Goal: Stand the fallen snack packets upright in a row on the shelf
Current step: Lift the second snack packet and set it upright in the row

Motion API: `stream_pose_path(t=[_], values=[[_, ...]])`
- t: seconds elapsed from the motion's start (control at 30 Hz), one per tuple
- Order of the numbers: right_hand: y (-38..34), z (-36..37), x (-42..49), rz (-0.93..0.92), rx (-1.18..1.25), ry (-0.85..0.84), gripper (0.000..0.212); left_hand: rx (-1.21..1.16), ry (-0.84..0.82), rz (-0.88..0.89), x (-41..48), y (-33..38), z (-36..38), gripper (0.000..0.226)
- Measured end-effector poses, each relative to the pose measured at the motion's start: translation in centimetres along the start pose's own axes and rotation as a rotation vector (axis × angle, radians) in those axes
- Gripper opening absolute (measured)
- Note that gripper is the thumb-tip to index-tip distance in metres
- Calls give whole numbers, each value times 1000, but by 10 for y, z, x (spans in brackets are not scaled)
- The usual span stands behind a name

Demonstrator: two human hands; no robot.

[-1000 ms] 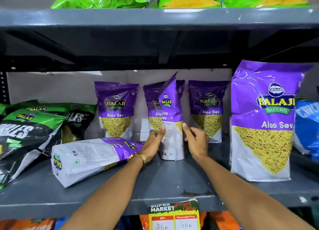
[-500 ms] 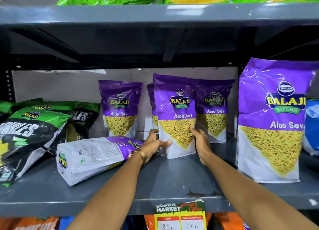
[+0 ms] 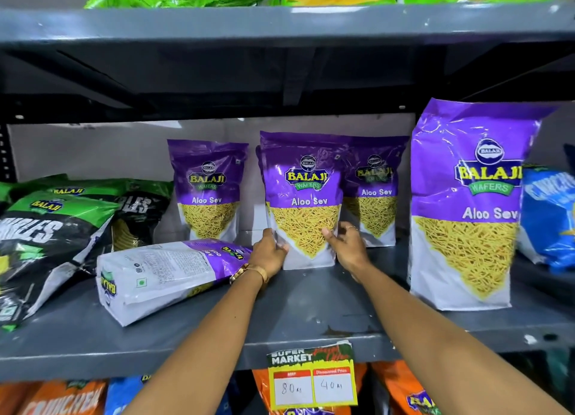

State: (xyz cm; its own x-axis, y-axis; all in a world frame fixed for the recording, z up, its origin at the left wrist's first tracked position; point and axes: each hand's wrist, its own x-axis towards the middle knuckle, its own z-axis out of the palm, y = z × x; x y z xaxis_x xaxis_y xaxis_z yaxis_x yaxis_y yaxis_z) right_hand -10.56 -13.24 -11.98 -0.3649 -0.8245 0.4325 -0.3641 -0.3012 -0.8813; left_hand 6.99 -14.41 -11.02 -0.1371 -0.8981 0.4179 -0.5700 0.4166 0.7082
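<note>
A purple Aloo Sev packet point(image 3: 303, 193) stands upright mid-shelf, facing me. My left hand point(image 3: 270, 252) grips its lower left edge and my right hand point(image 3: 347, 243) presses its lower right edge. Behind it stand two more purple packets, one at the left point(image 3: 208, 187) and one at the right point(image 3: 375, 190); a further one is mostly hidden behind the held packet. One purple packet point(image 3: 168, 274) lies fallen on its side, left of my left wrist. A large purple packet point(image 3: 469, 203) stands at the right front of the grey shelf point(image 3: 311, 305).
Black-and-green packets point(image 3: 46, 237) lean at the left end. A blue packet point(image 3: 547, 215) sits at the right end. The upper shelf point(image 3: 280, 25) hangs low overhead with green packets on it. A price label point(image 3: 312, 375) hangs on the front edge above orange packets below.
The held packet has turned from edge-on to face me and now stands flat on the shelf. Both hands have slid down to its lower corners. The fallen packet has not moved.
</note>
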Motion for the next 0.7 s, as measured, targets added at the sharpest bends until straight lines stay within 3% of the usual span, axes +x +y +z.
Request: stream_pose_path(t=[0.33, 0.53, 0.7], values=[[-27, -21, -41, 105, 21, -155, 28, -68, -98, -75, -24, 10, -17, 40], [-31, -36, -89, -8, -35, -100, 38, -50, -80, 18, -64, 16, -23, 55], [-30, -51, -128, -72, -2, -25, 50, -119, 11, 42, -103, 27, -20, 45]])
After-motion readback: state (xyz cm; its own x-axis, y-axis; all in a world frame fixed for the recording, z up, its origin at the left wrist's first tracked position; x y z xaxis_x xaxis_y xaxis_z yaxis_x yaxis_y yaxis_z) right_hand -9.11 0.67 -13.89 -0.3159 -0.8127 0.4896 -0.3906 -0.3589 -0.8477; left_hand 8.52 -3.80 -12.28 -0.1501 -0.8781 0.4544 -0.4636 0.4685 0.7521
